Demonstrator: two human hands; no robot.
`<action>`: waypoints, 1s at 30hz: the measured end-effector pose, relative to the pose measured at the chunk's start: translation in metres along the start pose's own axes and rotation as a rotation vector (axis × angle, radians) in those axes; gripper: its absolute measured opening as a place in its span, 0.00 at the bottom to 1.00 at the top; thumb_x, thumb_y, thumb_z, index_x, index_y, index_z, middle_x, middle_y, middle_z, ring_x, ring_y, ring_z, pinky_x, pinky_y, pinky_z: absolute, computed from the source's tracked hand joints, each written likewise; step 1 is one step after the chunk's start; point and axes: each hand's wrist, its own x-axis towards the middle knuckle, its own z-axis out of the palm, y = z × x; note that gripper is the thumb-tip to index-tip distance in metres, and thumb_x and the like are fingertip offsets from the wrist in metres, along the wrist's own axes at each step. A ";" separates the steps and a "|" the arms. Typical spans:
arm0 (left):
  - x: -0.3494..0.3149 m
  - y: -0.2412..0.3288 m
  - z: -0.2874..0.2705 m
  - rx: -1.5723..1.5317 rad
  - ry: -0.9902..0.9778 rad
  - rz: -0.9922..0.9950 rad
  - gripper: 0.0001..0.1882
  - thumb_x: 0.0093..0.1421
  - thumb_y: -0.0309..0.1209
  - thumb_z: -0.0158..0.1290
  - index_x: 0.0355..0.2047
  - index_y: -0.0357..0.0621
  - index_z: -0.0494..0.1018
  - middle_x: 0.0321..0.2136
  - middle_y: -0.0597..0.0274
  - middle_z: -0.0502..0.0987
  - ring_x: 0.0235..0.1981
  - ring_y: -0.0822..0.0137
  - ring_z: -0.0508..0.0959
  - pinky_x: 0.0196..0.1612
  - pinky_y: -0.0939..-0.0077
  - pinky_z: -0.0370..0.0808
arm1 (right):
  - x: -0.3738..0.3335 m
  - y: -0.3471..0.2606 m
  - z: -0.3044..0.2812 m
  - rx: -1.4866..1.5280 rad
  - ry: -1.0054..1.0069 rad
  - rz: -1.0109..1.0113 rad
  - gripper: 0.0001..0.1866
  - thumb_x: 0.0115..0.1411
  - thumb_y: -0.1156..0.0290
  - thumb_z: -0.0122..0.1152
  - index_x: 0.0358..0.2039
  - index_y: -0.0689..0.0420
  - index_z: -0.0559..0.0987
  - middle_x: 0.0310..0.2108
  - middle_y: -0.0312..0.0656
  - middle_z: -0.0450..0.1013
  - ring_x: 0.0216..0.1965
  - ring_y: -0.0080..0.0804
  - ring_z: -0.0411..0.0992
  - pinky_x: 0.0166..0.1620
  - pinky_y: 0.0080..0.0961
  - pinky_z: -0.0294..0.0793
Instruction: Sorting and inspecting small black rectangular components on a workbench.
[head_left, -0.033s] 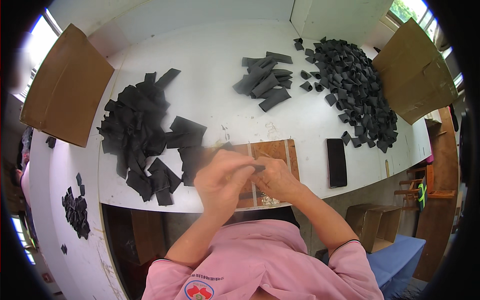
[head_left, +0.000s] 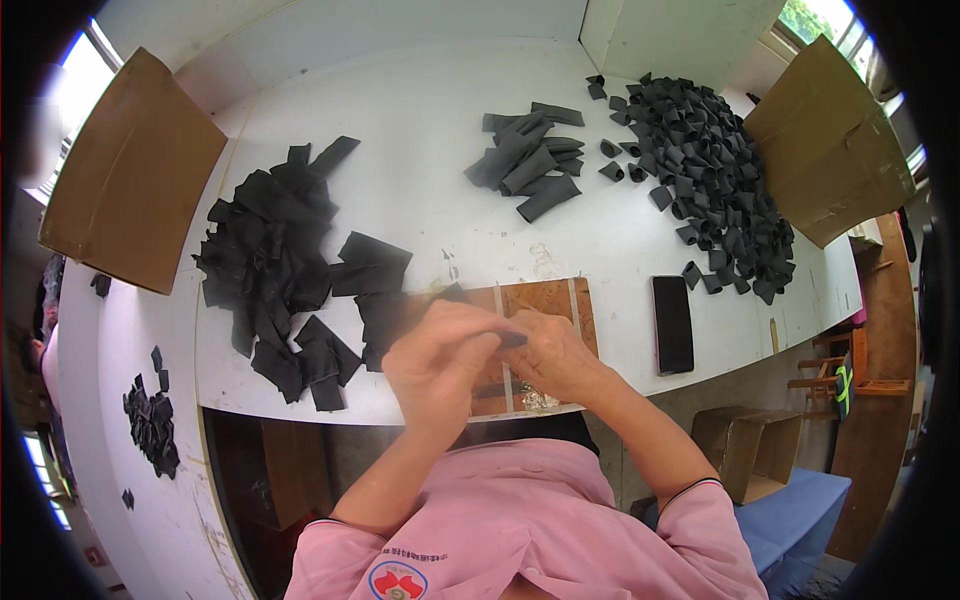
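My left hand (head_left: 437, 365) is closed, with a small dark tip of a black piece (head_left: 512, 339) showing between its fingers. My right hand (head_left: 553, 352) meets it from the right, its fingers curled against the same piece; most of that piece is hidden by the hands. Both are held above a brown wooden board (head_left: 586, 330) at the table's front edge. Flat black fabric-like pieces (head_left: 378, 262) lie just left of my left hand, part of a larger loose pile (head_left: 270, 235).
Beyond the board lie several long flattened black sleeves (head_left: 520, 158). A big heap of short black tube pieces (head_left: 715, 180) fills the right side by a cardboard box (head_left: 835, 150). A black phone (head_left: 673, 325) rests right of the board. Another cardboard box (head_left: 135, 170) stands left.
My left hand has shifted slightly left, and a little more of the black piece shows between my hands. Everything on the table stays in place.
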 end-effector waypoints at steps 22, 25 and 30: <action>0.064 -0.132 -0.128 1.256 0.478 0.015 0.12 0.49 0.29 0.50 0.35 0.37 0.70 0.36 0.46 0.68 0.39 0.49 0.67 0.38 0.62 0.66 | 0.074 -0.013 -0.080 0.738 -0.281 0.371 0.17 0.55 0.66 0.49 0.15 0.64 0.73 0.10 0.35 0.67 0.13 0.22 0.63 0.20 0.14 0.62; 0.088 -0.152 -0.151 1.467 0.192 -0.352 0.13 0.49 0.28 0.52 0.35 0.35 0.70 0.34 0.48 0.70 0.38 0.51 0.69 0.39 0.64 0.67 | 0.068 0.015 -0.060 -0.189 0.196 0.383 0.21 0.56 0.58 0.50 0.23 0.67 0.73 0.11 0.37 0.66 0.16 0.19 0.63 0.20 0.18 0.62; 0.087 -0.125 -0.164 1.277 0.221 -0.225 0.08 0.49 0.27 0.53 0.28 0.35 0.70 0.27 0.51 0.72 0.33 0.61 0.71 0.37 0.72 0.67 | -0.006 -0.038 -0.032 0.340 0.014 0.495 0.10 0.52 0.68 0.54 0.25 0.64 0.74 0.16 0.43 0.68 0.20 0.26 0.69 0.25 0.23 0.66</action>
